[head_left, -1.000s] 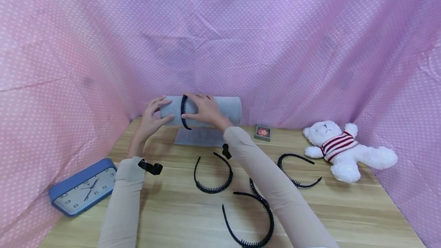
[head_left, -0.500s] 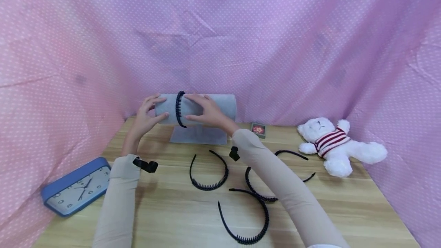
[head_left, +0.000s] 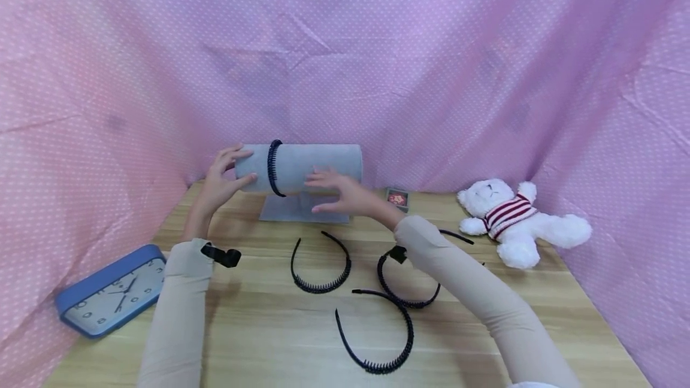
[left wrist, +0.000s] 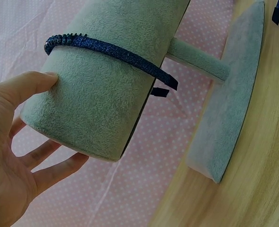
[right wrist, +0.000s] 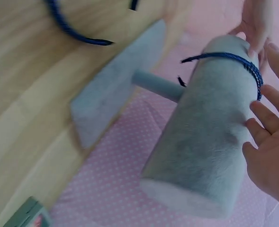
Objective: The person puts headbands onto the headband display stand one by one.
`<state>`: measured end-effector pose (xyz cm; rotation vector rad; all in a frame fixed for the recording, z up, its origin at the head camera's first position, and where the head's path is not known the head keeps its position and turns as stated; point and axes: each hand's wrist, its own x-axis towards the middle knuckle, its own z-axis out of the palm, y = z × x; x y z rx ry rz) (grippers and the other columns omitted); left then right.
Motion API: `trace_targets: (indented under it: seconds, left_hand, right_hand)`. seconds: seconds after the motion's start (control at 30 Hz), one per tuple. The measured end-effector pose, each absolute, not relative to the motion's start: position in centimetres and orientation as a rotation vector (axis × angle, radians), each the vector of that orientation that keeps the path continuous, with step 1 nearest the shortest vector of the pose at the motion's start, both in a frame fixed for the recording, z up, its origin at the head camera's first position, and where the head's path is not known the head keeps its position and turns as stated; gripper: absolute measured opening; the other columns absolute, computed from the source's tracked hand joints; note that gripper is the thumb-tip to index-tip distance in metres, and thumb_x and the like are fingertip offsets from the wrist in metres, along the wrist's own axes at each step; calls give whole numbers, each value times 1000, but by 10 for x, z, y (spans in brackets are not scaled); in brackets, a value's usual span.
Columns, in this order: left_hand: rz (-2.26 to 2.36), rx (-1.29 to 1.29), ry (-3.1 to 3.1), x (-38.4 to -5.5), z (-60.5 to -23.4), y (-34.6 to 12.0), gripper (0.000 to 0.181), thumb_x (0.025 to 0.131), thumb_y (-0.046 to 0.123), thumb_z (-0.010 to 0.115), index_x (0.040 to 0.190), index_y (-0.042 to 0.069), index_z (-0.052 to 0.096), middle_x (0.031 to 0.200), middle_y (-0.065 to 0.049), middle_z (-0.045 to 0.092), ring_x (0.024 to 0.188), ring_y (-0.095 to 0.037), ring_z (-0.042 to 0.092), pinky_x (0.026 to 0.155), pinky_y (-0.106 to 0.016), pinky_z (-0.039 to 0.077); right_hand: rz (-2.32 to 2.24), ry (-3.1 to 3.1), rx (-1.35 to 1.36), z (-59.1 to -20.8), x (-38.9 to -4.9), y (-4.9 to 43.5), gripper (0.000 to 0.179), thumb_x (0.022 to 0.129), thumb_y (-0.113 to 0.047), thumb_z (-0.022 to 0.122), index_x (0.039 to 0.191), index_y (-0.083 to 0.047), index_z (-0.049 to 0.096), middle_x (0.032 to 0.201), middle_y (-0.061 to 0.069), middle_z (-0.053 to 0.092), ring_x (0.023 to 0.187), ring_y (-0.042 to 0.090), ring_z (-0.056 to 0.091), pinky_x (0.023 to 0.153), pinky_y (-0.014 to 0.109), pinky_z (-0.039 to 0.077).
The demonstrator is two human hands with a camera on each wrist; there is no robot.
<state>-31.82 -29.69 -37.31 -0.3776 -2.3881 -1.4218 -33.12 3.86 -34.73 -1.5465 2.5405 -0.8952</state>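
A dark toothed headband (head_left: 272,167) sits around the left part of a grey velvety cylinder on a T-shaped headband stand (head_left: 334,163). At the cylinder's left end, my left hand (head_left: 217,189) grips the stand, thumb on the front and fingers around the far side; the left wrist view shows the thumb (left wrist: 37,85) just below the headband. In front of the cylinder's right half hovers my right hand (head_left: 345,193), fingers spread and holding nothing. The right wrist view has that hand (right wrist: 272,146) beside the cylinder. Both headband tips hang free under the cylinder.
Several more black headbands lie on the wooden table, one nearer the stand (head_left: 321,287) and one at the front (head_left: 385,369); my right forearm partly covers others. A blue clock (head_left: 115,295) lies left, a small framed box (head_left: 398,199) and white teddy bear (head_left: 517,220) right.
My right hand has let go of the headband on the cylinder and drawn back right and downward. The left hand keeps its hold. The head view has shifted slightly.
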Motion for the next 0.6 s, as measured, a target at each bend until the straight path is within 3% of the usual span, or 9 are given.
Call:
trace_targets:
  seconds: [0.27,0.5,0.6]
  left_hand:
    - [-1416,-329,-2424,-309,-365,-294,56,94,6,71,147,2,52,165,-15,28,141,-40,36,112,-56,38]
    - [-1427,-324,-2446,-297,-349,-283,56,94,4,70,146,-2,50,164,-18,27,141,-41,35,110,-47,41]
    - [-1445,-311,-2444,-302,-352,-284,56,94,3,71,146,-1,51,165,-17,27,143,-39,34,113,-50,38]
  right_hand:
    - [-758,2438,-1607,-375,-308,67,45,90,-22,79,132,-7,69,146,16,56,139,33,47,117,49,41]
    - [-646,2367,-1678,-394,-289,87,40,90,-21,78,127,-6,72,136,15,63,129,31,52,112,49,44]
    - [-610,2358,-1726,-402,-283,92,37,88,-18,80,122,-5,75,131,15,66,124,31,55,113,52,43]
